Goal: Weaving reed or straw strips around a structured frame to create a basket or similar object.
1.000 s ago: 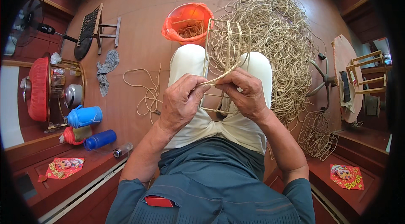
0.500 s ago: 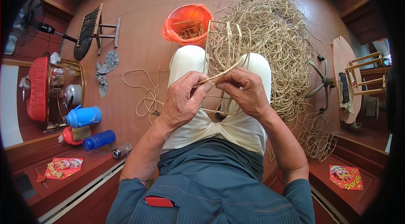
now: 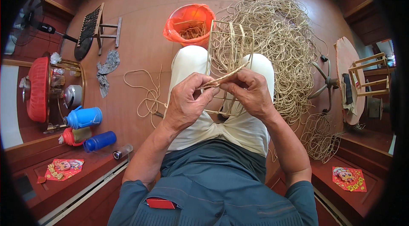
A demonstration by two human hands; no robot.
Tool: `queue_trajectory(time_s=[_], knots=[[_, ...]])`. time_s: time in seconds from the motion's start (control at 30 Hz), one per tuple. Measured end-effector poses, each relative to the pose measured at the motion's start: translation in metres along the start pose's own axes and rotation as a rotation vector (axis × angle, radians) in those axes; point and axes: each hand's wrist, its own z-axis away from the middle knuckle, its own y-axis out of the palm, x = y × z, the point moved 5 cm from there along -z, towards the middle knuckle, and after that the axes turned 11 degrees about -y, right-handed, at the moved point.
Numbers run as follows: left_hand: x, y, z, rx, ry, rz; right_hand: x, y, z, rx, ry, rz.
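Between my knees stands a thin metal frame with strands of twisted cord strung along it. Over it, my left hand pinches a tan cord between thumb and index finger. My right hand grips the same cord just beside it, thumb and fingers closed. The cord slants up to the right past the right fingers. Where exactly the strands cross between the fingertips is too small to tell.
A large heap of tan cord covers the floor ahead on the right. An orange-lined bucket with brown scraps stands beyond my left knee. Loose cord lies at left, near a blue thermos. A wheeled metal base stands right.
Both hands stay nearly in place. My fingers have shifted slightly on the cord, and its upper end now rises free above the right fingers.
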Motion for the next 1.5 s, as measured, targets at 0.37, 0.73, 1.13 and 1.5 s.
queue_trajectory(time_s=[0.37, 0.73, 1.13, 1.5], knots=[[-0.005, 0.005, -0.005, -0.038, 0.081, -0.062, -0.006, -0.002, 0.004, -0.034, 0.026, -0.009], [0.005, -0.030, -0.002, 0.010, -0.013, 0.177, -0.002, -0.002, 0.003, -0.006, 0.013, -0.021], [0.014, -0.063, 0.005, 0.042, -0.115, 0.112, -0.002, 0.001, 0.003, -0.008, 0.041, -0.032], [0.004, -0.042, -0.005, 0.161, -0.202, -0.048, -0.001, 0.001, 0.002, -0.001, 0.017, -0.040]])
